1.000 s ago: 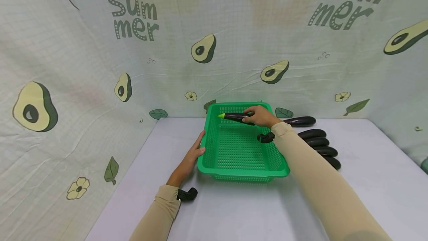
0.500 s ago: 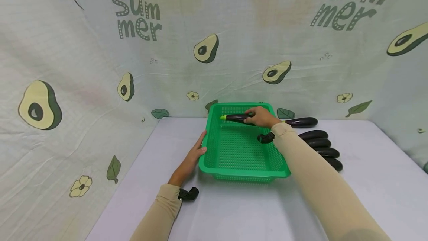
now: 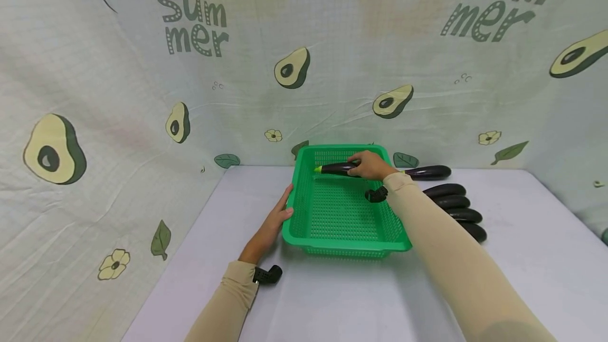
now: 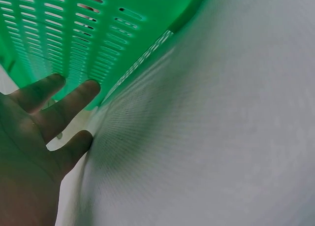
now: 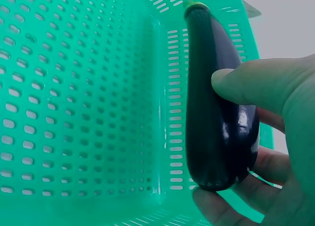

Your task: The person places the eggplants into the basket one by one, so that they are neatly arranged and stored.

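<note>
In the head view my right hand (image 3: 370, 165) grips a dark purple eggplant (image 3: 334, 169) inside the far part of a green plastic basket (image 3: 332, 244). Its green stem end points left. The right wrist view has the thumb across the eggplant (image 5: 211, 98) and the fingers curled round its other side, beside the perforated wall. My left hand (image 3: 275, 220) lies against the basket's left side. From the left wrist, its fingers (image 4: 74, 105) look straight and spread against the slotted outer wall. Part of the right hand's grip is hidden in the head view.
Several more eggplants (image 3: 451, 202) lie in a row on the white table (image 3: 332, 300) right of the basket, partly behind my right sleeve. Another eggplant (image 3: 429, 172) lies farther back. A patterned cloth (image 3: 332, 30) hangs behind the table.
The eggplant in my right hand has sunk slightly, its stem end lower in the basket. My left hand keeps its place at the basket's side.
</note>
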`<action>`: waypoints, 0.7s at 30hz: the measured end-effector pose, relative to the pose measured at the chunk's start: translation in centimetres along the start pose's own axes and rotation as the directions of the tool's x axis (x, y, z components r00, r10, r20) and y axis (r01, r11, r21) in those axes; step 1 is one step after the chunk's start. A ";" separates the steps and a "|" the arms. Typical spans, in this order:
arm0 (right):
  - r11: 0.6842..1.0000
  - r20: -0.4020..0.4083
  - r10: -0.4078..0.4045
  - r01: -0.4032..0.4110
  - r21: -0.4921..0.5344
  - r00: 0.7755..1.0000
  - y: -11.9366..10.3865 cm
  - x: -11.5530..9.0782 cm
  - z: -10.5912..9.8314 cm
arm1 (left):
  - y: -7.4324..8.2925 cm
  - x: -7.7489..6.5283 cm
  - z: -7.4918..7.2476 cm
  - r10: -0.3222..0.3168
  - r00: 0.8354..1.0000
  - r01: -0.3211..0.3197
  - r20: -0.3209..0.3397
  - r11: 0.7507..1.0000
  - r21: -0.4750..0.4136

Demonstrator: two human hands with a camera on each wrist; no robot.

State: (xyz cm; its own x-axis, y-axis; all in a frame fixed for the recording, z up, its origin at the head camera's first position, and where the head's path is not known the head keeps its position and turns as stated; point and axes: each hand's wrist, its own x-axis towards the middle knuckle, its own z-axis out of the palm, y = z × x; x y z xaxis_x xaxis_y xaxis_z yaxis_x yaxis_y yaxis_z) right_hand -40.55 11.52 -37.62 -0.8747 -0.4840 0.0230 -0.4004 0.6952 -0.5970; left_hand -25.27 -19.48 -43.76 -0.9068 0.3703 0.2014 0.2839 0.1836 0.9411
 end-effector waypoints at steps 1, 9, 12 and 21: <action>1.000 0.002 0.001 -0.001 -0.006 1.000 0.1 0.1 0.0 | -0.4 0.1 0.0 0.001 1.000 -0.001 -0.004 1.000 0.001; 1.000 0.014 0.005 -0.005 -0.024 1.000 0.2 0.6 0.1 | -2.3 0.6 0.0 0.030 0.999 -0.029 -0.041 1.000 0.008; 1.000 0.015 0.012 -0.011 -0.023 1.000 0.1 0.6 0.0 | -2.3 0.6 0.0 0.039 0.998 -0.039 -0.042 0.999 0.006; 0.999 0.030 0.005 -0.004 -0.049 1.000 -0.2 0.3 0.1 | -2.3 0.5 0.0 0.041 0.999 -0.041 -0.035 0.999 0.004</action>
State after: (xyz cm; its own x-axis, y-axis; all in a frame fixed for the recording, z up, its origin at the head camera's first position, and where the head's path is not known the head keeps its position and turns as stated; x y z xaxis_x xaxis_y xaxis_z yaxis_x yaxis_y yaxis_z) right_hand -40.66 11.20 -37.51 -0.8683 -0.4961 -0.0045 -0.4097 0.7222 -0.5574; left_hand -26.39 -19.65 -45.78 -0.9048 0.3451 0.2496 0.3224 0.1719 0.9309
